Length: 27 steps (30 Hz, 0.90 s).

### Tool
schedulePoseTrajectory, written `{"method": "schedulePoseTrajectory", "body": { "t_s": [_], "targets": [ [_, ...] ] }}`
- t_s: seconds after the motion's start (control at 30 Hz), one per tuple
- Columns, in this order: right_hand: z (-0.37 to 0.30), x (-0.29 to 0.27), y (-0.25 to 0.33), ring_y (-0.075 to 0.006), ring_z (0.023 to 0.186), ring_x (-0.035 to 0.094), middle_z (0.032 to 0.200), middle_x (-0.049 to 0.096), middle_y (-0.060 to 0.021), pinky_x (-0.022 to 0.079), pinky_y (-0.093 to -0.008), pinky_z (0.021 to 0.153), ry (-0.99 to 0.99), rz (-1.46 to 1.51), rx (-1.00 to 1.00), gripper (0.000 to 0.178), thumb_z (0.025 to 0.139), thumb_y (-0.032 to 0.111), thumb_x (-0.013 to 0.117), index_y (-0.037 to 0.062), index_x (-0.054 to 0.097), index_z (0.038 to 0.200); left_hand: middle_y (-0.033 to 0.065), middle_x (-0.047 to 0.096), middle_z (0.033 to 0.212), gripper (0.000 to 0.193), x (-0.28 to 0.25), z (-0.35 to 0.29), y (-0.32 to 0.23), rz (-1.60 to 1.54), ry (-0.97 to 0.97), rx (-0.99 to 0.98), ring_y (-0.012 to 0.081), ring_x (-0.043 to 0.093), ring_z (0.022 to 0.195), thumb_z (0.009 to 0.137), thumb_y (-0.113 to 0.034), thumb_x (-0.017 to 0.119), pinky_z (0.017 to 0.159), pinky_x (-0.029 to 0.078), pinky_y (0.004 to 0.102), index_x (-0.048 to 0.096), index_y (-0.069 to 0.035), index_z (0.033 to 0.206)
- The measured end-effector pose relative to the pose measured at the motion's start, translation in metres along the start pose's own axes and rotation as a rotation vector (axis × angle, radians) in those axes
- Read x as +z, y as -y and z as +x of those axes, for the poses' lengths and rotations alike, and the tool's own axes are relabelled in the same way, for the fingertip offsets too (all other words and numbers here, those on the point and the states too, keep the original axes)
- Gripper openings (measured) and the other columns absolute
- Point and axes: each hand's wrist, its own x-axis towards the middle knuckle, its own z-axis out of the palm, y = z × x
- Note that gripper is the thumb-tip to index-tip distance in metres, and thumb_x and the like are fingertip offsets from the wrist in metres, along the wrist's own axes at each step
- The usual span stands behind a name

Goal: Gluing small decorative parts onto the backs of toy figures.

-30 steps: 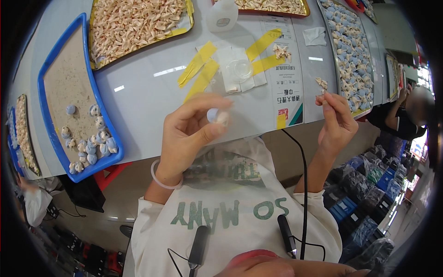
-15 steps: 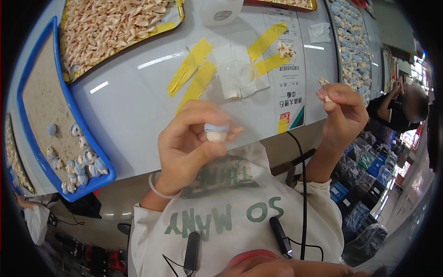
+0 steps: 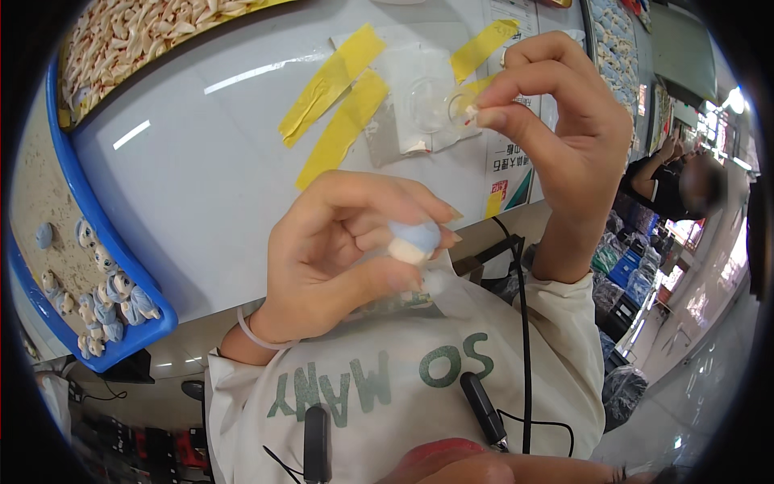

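Observation:
Between the thumb and fingers of my left hand (image 3: pixel 322 250) is a small rounded figurine head (image 3: pixel 414 242), pale blue on top and cream below, slightly blurred. My right hand (image 3: pixel 568 129) pinches a tiny cream piece with a red tip (image 3: pixel 471 115) between thumb and forefinger. This piece is over the right side of a clear round dish (image 3: pixel 425 103), which rests on a clear sheet fixed to the table by yellow tape (image 3: pixel 343 125). Whether the piece touches the dish, I cannot tell.
At the left, a blue-rimmed tray (image 3: pixel 153 310) holds several blue-and-cream figurine heads (image 3: pixel 105 306). A tray of many small cream pieces (image 3: pixel 145 48) lies at the far left. Blue-and-cream pieces (image 3: pixel 617 56) fill a tray at the far right. Another person (image 3: pixel 685 181) sits beyond.
My right hand has moved left and away from me, bringing its small piece over the dish. My left hand has turned the figurine head and shifted slightly right. The view has shifted too.

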Motion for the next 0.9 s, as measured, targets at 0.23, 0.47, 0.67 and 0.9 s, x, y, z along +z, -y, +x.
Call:
{"method": "schedulePoseTrajectory", "body": {
  "t_s": [0.23, 0.47, 0.67, 0.9],
  "targets": [
    [0.004, 0.005, 0.008, -0.0143, 0.072, 0.048, 0.074, 0.051, -0.0053, 0.038, -0.0235, 0.066, 0.013, -0.093, 0.022, 0.015, 0.056, -0.003, 0.069, -0.0018, 0.060, 0.069, 0.0170, 0.050, 0.108, 0.036, -0.005, 0.003, -0.001, 0.183, 0.100, 0.036, 0.0229, 0.052, 0.100, 0.070, 0.011, 0.060, 0.079, 0.046, 0.0287, 0.052, 0.006, 0.105],
    [0.006, 0.007, 0.014, -0.0135, 0.070, 0.049, 0.072, 0.051, -0.0047, 0.038, -0.0233, 0.065, -0.018, -0.177, 0.027, 0.014, 0.057, -0.004, 0.068, -0.0014, 0.060, 0.067, 0.0188, 0.050, 0.100, 0.039, -0.001, 0.003, -0.003, 0.254, -0.029, 0.020, 0.0224, 0.058, 0.077, 0.070, -0.020, 0.072, 0.063, 0.050, 0.0267, 0.051, -0.001, 0.098],
    [0.006, 0.009, 0.021, -0.0133, 0.069, 0.050, 0.071, 0.053, -0.0045, 0.039, -0.0230, 0.064, -0.044, -0.142, 0.057, 0.013, 0.058, -0.004, 0.068, -0.0012, 0.059, 0.068, 0.0180, 0.047, 0.110, 0.033, -0.007, 0.004, 0.002, 0.046, 0.117, 0.048, 0.0191, 0.054, 0.092, 0.075, 0.004, 0.061, 0.077, 0.046, 0.0273, 0.049, 0.008, 0.106],
    [-0.006, 0.009, 0.005, -0.0145, 0.070, 0.049, 0.072, 0.052, -0.0058, 0.038, -0.0240, 0.066, -0.156, 0.000, 0.009, 0.013, 0.062, -0.005, 0.067, -0.0028, 0.058, 0.071, 0.0173, 0.049, 0.107, 0.035, -0.002, 0.000, -0.001, -0.061, -0.049, -0.045, 0.0191, 0.054, 0.093, 0.075, -0.004, 0.065, 0.080, 0.044, 0.0272, 0.048, 0.006, 0.104]
  ]
}}
